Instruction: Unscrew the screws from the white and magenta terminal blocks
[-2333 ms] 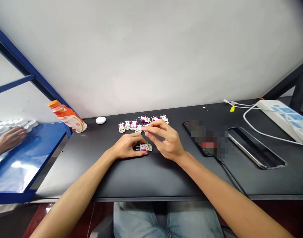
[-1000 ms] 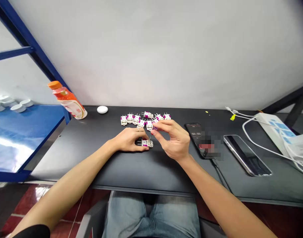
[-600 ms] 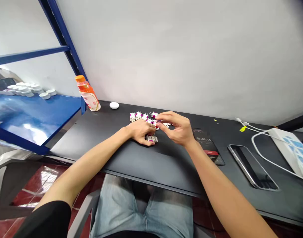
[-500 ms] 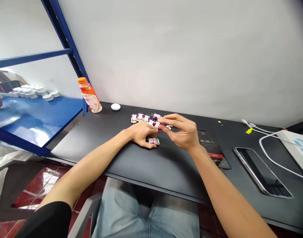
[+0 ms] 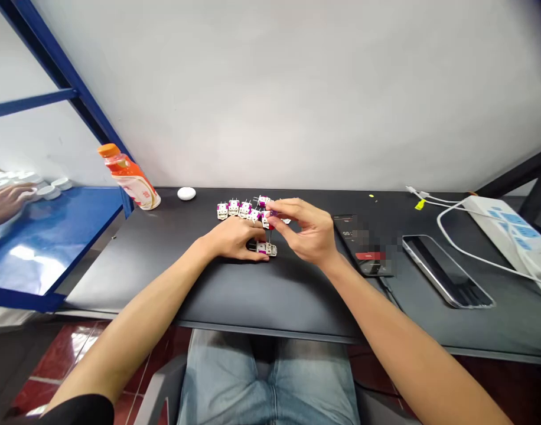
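- Fingers of L. hand (image 5: 232,239): closed around a white-and-purple part (image 5: 264,249), w/ thumb on near side and index finger on far side.
- Fingers of R. hand (image 5: 310,233): pinched on a slim tool (image 5: 271,227), held approx. upright; handle mostly covered by the fingers, thin shaft pointed down at the gripped part. Tip contact cannot be confirmed at this res.
- Gripped part: seen lying on the black worktop (image 5: 288,301), directly in front of the seated person; one end covered by L. hand, other end exposed.
- Similar parts (image 5: 234,206): grouped just beyond both hands, metal pins visible on several, mostly pointed toward the wall (image 5: 270,100); some partly hidden by R. hand, so exact qty. not established.
- L. side of worktop: orange-capped bottle (image 5: 135,183) noted, w/ white oval object (image 5: 186,193) adj.
- R. side: dark phone (image 5: 363,251) w/ display partly masked; second phone (image 5: 447,271) placed beside it, lying flat; white power strip (image 5: 492,211) and white cable (image 5: 437,223) w/ yellow tag (image 5: 420,204) located farther R.
- Far L.: co-worker's hand (image 5: 7,205) obs. near white round items (image 5: 60,184) on a blue table (image 5: 75,230).
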A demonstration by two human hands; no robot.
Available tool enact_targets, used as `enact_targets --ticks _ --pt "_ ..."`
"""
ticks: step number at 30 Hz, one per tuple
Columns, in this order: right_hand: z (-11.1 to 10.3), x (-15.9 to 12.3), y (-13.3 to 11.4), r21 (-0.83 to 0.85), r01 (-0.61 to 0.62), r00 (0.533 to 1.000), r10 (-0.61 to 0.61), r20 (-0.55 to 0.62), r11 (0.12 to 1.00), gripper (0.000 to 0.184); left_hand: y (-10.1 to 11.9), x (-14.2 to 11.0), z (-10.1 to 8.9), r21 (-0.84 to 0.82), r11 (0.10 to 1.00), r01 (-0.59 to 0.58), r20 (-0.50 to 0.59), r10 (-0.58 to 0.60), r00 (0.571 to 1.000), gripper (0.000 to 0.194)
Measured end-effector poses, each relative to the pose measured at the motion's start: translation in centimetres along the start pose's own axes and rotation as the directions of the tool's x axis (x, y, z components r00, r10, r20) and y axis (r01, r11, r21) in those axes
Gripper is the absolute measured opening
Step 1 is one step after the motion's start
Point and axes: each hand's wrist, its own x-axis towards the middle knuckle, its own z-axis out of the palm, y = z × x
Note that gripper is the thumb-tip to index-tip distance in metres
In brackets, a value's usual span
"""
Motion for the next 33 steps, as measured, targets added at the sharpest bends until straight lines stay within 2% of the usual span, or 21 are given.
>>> enact_targets --ticks 2,5,7,9,11,15,20,26,30,33 --pt "0.08 -0.24 0.02 0.038 -0.075 0.997 0.074 0.029 0.996 0.038 -0.05 -0.13 -0.04 -0.008 1.000 -0.012 -0.009 0.012 1.000 0.044" --pt "-0.06 -0.31 0.14 -0.022 -0.029 0.999 0.029 0.027 0.999 0.030 0.04 -0.22 -0.13 0.005 0.999 -0.035 0.012 0.035 0.999 0.052" --pt "-0.14 -0.24 0.24 -0.034 0.011 1.000 -0.011 0.000 0.999 0.024 0.17 -0.22 -0.22 0.020 0.999 -0.032 0.012 0.032 0.999 0.050" --pt "-0.15 -0.22 0.32 -0.021 0.001 1.000 -0.002 -0.027 1.000 0.023 0.25 -0.22 -0.28 0.023 0.999 -0.024 0.017 0.023 1.000 0.047" --pt "-0.11 -0.29 0.37 0.034 -0.051 0.998 0.051 -0.027 0.998 0.030 0.27 -0.24 -0.30 0.021 1.000 -0.016 0.033 0.015 0.999 0.045" --pt "-0.16 -0.45 0.41 0.166 -0.131 0.991 0.126 0.045 0.977 0.037 0.21 -0.28 -0.28 0.034 0.999 -0.010 0.045 0.009 0.999 0.046" --pt "-0.18 -0.38 0.45 0.012 -0.070 0.998 0.070 0.006 0.997 0.025 0.29 -0.22 -0.18 0.092 0.995 -0.041 0.038 0.038 0.999 0.047" --pt "-0.21 -0.55 0.52 0.156 -0.176 0.984 0.167 0.069 0.972 0.039 0.50 -0.13 -0.16 0.162 0.985 -0.065 0.033 0.061 0.998 0.045" --pt "-0.15 -0.62 0.58 0.055 -0.109 0.994 0.107 0.037 0.993 0.026 0.59 -0.04 -0.18 0.152 0.987 -0.059 0.054 0.052 0.997 0.045" --pt "0.08 -0.84 0.72 0.092 -0.117 0.993 0.117 0.000 0.989 0.034 0.52 -0.04 -0.17 0.133 0.990 -0.045 0.054 0.038 0.998 0.044"
